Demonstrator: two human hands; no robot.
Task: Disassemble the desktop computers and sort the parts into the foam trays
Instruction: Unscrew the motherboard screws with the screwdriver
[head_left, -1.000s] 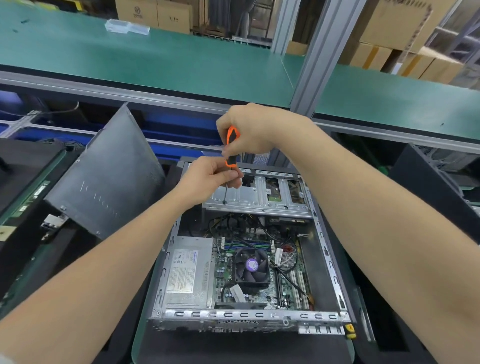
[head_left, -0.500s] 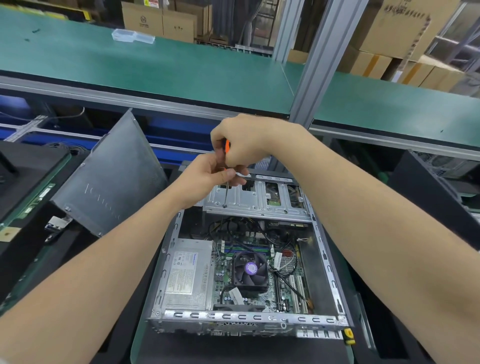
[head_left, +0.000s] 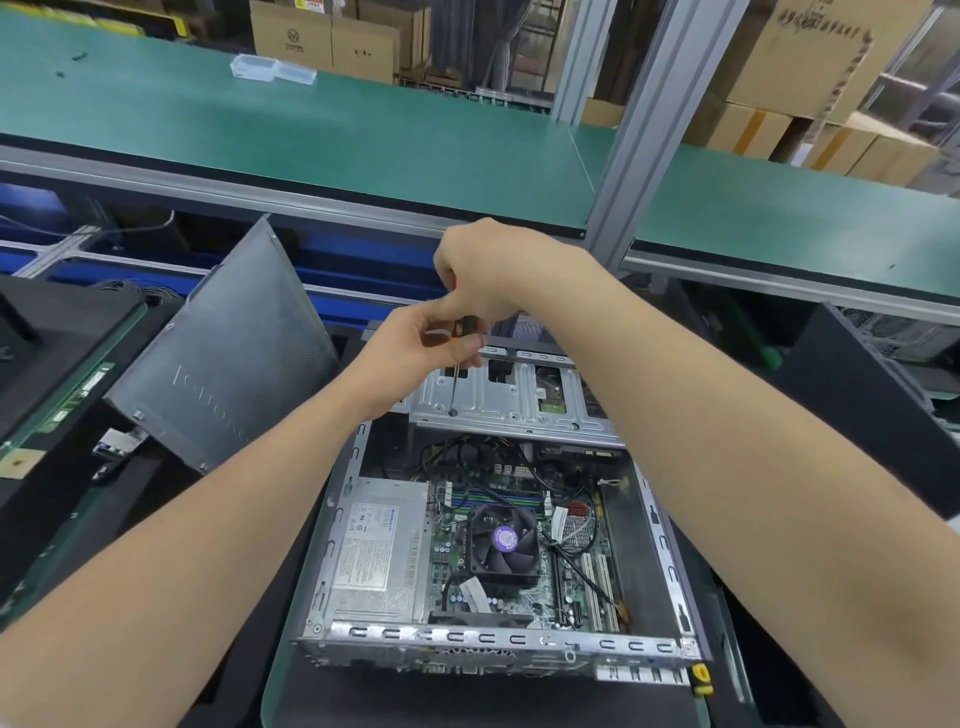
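An open desktop computer case (head_left: 670, 566) lies in front of me, with its power supply (head_left: 379, 545), CPU fan (head_left: 501, 540) and motherboard showing. A metal drive cage (head_left: 498, 400) spans its far end. A screwdriver (head_left: 457, 364) with an orange and black handle stands upright, its tip on a screw at the cage's left side. My right hand (head_left: 488, 270) grips the top of the handle from above. My left hand (head_left: 421, 348) pinches the lower handle with fingers and thumb.
The removed grey side panel (head_left: 223, 353) leans at the left of the case. Black foam trays (head_left: 62, 467) with parts lie at the left, another dark case (head_left: 878, 395) at the right. A green shelf (head_left: 311, 130) with a clear plastic box (head_left: 272, 68) runs behind.
Both hands stayed on the screwdriver at the drive cage. My right hand has closed further over the handle, hiding most of the orange. The camera view shifted slightly.
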